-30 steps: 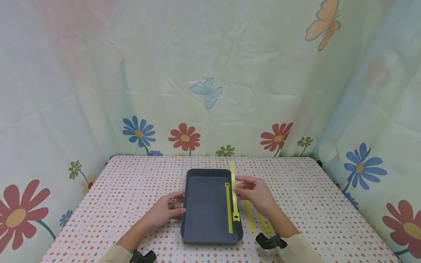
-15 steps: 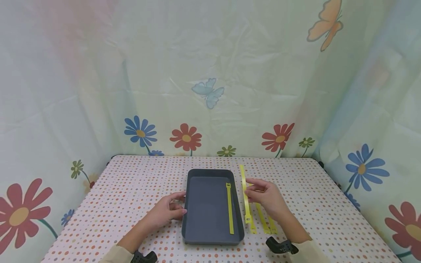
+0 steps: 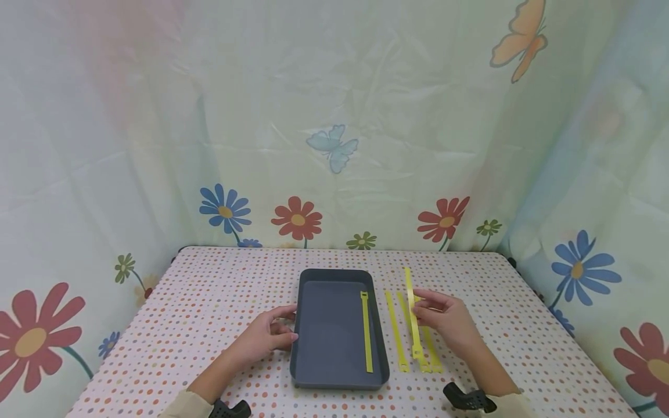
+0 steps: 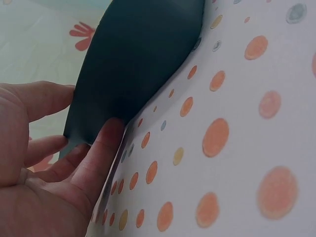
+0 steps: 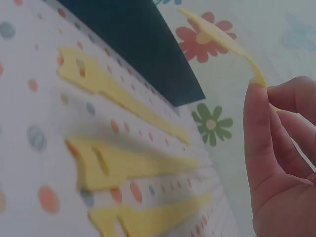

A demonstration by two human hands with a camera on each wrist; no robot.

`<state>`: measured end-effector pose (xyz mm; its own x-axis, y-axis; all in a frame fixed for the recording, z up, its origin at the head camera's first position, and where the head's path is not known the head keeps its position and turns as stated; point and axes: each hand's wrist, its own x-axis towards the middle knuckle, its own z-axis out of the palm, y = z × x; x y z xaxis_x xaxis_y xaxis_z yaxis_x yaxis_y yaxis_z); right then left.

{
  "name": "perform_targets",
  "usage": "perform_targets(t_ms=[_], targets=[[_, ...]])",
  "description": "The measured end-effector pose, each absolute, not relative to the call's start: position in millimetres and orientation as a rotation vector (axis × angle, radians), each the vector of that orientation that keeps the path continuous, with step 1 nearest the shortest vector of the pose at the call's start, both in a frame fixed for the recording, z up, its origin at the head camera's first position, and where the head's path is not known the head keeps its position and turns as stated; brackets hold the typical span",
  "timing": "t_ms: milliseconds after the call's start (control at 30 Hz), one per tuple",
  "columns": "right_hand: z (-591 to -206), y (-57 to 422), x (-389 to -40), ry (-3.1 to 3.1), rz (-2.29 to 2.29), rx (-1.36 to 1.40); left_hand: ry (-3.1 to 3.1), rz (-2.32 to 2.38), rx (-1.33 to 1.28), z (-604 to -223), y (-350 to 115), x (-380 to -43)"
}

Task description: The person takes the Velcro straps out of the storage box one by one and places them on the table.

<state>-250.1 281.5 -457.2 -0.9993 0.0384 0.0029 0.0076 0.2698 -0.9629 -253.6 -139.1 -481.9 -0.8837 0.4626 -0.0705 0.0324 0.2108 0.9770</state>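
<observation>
A dark grey rectangular tray lies on the table, with one flat yellow cable tie along its right inner side. My left hand is at the tray's left wall; in the left wrist view its fingertips touch the outer face of the wall. To the right of the tray, my right hand pinches another yellow cable tie between thumb and fingers, held over the table with its slotted end toward me. Beneath and beside it several more cable ties lie side by side, slotted ends near.
A dotted cloth covers the table. Behind and to both sides hangs a curtain printed with flowers and butterflies. Each wrist wears a black camera mount.
My right hand has moved right with the held cable tie, from over the tray's right edge to over the other ties. My left hand has stayed at the tray.
</observation>
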Motion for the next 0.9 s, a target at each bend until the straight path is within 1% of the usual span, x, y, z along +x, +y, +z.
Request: perform_targets(t_ms=[367,900], targets=[[-465.2,309.4,-247.5,-2.551,1.815,-0.167,2.165,1.693,0.454,-483.5,-138.3,-254.7],[-480.1,331.9,-253.7,-2.594,1.789,-0.268,2.174,1.690,0.451,-483.1,-138.6,-253.2]])
